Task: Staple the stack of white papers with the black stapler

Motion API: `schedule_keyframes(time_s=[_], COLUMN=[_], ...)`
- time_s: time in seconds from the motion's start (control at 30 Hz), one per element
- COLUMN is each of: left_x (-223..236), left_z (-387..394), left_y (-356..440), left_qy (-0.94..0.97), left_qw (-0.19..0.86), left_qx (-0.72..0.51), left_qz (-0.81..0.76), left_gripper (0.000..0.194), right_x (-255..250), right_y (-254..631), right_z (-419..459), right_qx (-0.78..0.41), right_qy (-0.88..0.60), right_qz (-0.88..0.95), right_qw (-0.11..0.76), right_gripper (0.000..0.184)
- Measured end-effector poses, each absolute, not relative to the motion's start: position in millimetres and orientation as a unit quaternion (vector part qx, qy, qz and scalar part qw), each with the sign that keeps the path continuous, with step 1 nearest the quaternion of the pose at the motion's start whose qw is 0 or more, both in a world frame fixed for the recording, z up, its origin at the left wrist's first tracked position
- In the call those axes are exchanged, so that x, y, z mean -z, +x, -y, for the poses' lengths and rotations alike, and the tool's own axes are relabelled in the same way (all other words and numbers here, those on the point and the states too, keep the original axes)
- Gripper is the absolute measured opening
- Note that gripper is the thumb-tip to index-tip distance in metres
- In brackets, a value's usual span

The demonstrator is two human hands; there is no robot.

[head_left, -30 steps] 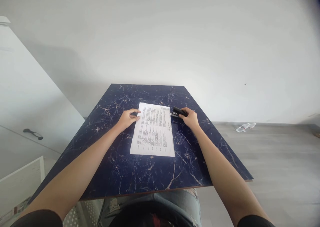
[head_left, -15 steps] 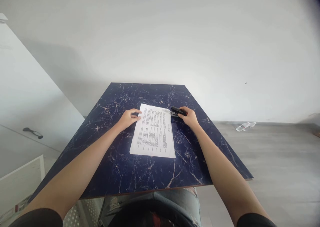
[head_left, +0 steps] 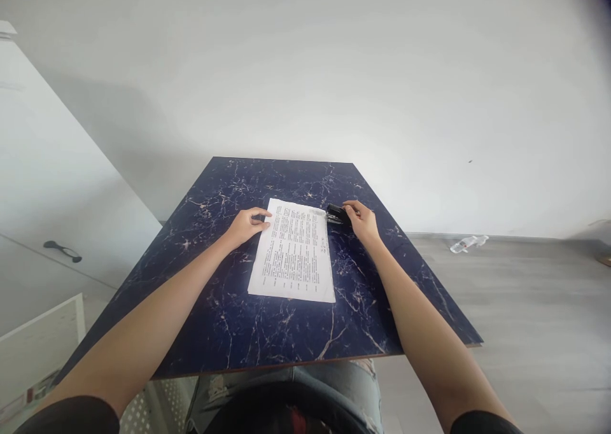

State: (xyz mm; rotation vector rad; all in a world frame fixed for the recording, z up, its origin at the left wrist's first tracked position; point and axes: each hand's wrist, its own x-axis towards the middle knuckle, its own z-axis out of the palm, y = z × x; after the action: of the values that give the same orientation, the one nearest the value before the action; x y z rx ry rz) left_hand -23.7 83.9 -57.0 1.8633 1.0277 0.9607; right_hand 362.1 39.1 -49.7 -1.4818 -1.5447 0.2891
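Observation:
Printed sheets of paper (head_left: 292, 256) lie on the dark blue marbled table, text running sideways, with handwriting near the right edge. My left hand (head_left: 246, 226) pinches the upper left edge of the paper between thumb and fingers. At the paper's upper right corner is a black stapler (head_left: 338, 214), its front end right at the edge. My right hand (head_left: 361, 221) grips the stapler's back part, thumb on top. Whether the paper's corner sits between the stapler's jaws I cannot tell.
The marbled table (head_left: 281, 342) ends just in front of my lap. A white cabinet with a black handle (head_left: 62, 251) stands on the left. A pale wall rises behind the table. On the grey floor to the right lies a clear plastic bottle (head_left: 468, 244).
My right thumb has shifted from the stapler's near side to its top. The left hand and the paper have stayed nearly where they were.

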Motion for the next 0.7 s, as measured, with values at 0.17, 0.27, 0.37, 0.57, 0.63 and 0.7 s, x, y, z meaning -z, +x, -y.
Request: schedule_keyframes(time_s=[0.17,0.27,0.37,0.57,0.63,0.7], left_x=[60,59,58,58,57,55], left_z=[-86,-86,-86,-85,-85,-84], left_y=[-25,-25,-24,-24,-24,-24], left_qy=[0.739,0.74,0.738,0.737,0.738,0.737], left_qw=[0.387,0.386,0.389,0.386,0.387,0.388], left_qx=[-0.374,-0.368,-0.366,-0.365,-0.361,-0.359], left_qz=[-0.406,-0.41,-0.412,-0.417,-0.419,-0.421], left_gripper=[0.035,0.035,0.035,0.035,0.035,0.035], right_x=[50,50,51,52,50,49], right_y=[354,351,353,354,352,348], right_z=[-43,-46,-49,-50,-49,-50], right_qx=[-0.069,-0.074,-0.079,-0.085,-0.076,-0.057], right_qy=[-0.575,-0.553,-0.543,-0.548,-0.561,-0.579], right_qz=[0.696,0.713,0.717,0.719,0.711,0.689], right_qw=[0.423,0.425,0.43,0.419,0.417,0.431], right_gripper=[0.036,0.036,0.037,0.037,0.037,0.04])
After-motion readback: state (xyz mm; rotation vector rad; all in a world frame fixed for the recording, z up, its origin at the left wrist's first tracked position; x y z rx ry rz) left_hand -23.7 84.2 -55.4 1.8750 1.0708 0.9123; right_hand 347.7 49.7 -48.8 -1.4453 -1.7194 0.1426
